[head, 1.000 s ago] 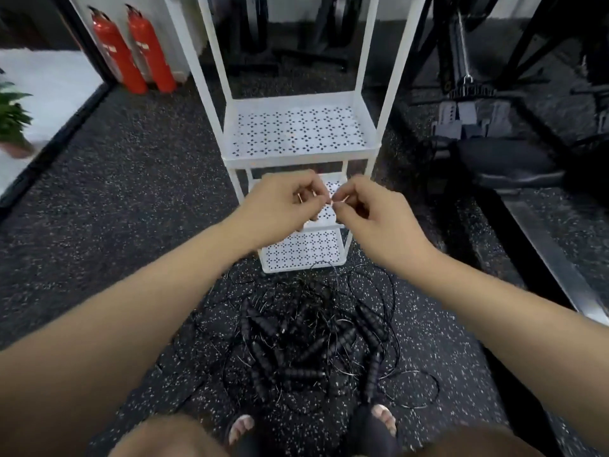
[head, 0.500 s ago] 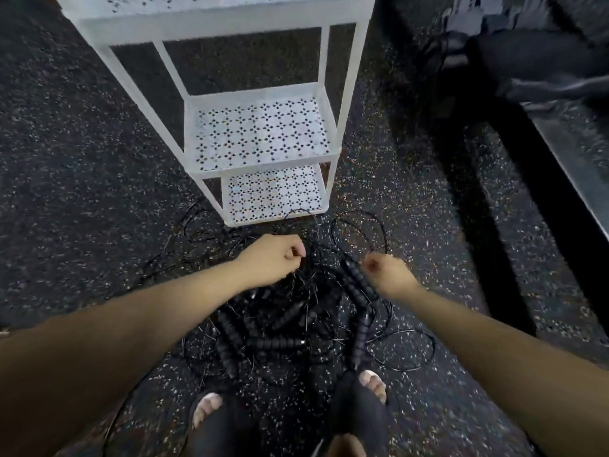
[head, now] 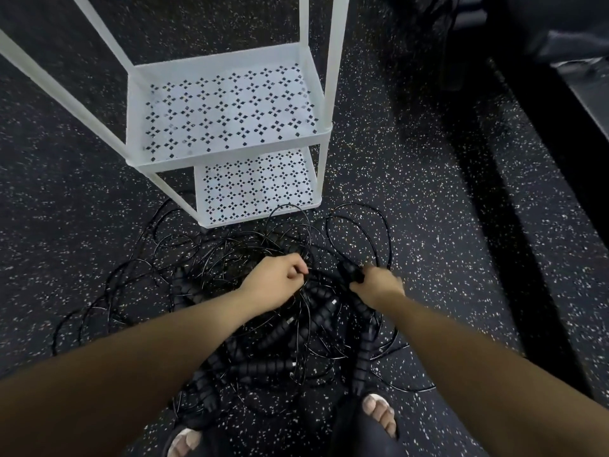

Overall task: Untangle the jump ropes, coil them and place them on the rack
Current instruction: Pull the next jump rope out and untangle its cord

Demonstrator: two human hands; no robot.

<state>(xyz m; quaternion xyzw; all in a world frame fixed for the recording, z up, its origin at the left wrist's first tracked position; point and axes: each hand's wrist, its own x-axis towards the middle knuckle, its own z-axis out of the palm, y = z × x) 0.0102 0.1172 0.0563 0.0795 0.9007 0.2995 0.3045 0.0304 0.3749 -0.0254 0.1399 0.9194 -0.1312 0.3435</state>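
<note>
Jump ropes lying tangled on floor beside rack. Left hand pinching cords; right hand gripping ribbed handle, probably isolating one rope.

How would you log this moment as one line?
stage: untangling | jump ropes: tangled pile on floor | left hand: pinches the ropes | right hand: grips one handle | rack: behind pile
</note>
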